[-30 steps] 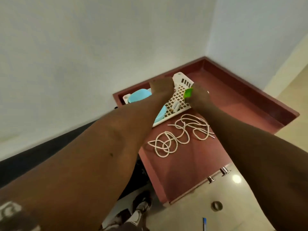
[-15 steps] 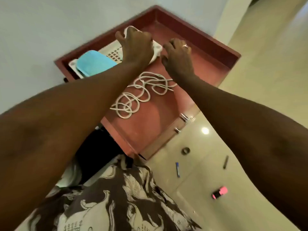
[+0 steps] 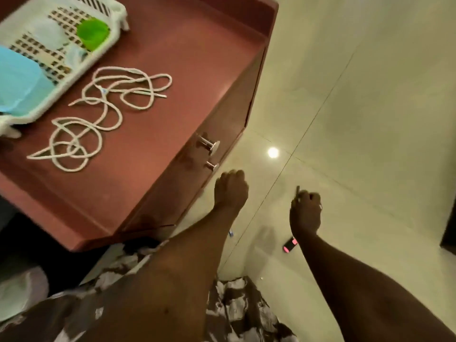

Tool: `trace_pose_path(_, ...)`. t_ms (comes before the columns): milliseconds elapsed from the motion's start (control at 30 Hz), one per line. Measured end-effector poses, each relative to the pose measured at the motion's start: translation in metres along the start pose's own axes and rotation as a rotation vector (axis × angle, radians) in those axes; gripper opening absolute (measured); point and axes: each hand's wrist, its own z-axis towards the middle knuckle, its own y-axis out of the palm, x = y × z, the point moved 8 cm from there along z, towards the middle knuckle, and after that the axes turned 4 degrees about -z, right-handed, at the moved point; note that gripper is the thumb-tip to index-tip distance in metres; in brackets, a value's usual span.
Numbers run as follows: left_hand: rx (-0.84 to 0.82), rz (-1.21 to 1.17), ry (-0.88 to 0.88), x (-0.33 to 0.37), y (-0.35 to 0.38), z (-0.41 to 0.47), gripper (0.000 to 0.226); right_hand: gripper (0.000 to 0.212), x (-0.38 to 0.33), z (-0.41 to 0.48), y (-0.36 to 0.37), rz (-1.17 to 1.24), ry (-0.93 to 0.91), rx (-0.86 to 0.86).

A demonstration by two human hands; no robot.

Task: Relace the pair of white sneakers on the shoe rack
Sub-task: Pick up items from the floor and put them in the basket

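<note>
Two white shoelaces (image 3: 98,114) lie loose and tangled on the red-brown cabinet top (image 3: 172,70). No sneaker is in view. Both my hands are down in front of the cabinet, over the floor. My left hand (image 3: 230,191) hangs just below the lower metal knob (image 3: 212,166), fingers loosely curled and holding nothing. My right hand (image 3: 306,212) is further right, with its loosely curled fingertips overlapping a thin dark stick (image 3: 297,191) that seems to lie on the floor.
A white slotted basket (image 3: 106,49) at the cabinet's back left holds a green cup (image 3: 92,34) and a light blue container (image 3: 19,82). A second knob (image 3: 209,144) sticks out of the cabinet front. A pink-and-black object (image 3: 290,244) lies on the tiled floor.
Both hands have left the basket on the cabinet top and dropped in front of the cabinet. The view has tilted down to the floor. The green cup now sits in the basket.
</note>
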Motion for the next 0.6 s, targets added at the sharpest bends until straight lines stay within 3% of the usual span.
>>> trace_pose_path(100,-0.236,-0.2,-0.478,-0.065,0.086,-0.023,0.028,0.028,0.075,-0.017,0.073,0.006,0.261,-0.267)
trace_pose_path(167,-0.33,-0.255,-0.656,-0.091,0.128,-0.038,0.033,0.037,0.105,-0.029,0.114,0.029,0.354,-0.395)
trace_pose_path(367,-0.35,-0.302,-0.77,-0.109,0.18,-0.037,0.038,0.049,0.135,-0.027,0.159,0.0,0.486,-0.392)
trace_pose_path(500,-0.387,-0.204,-0.81,-0.116,0.186,-0.036,0.026,0.023,0.138,-0.027,0.168,0.013,0.578,-0.345)
trace_pose_path(600,-0.369,-0.245,-0.824,-0.114,0.181,-0.037,0.026,0.019,0.119,-0.029,0.167,0.037,0.495,-0.322)
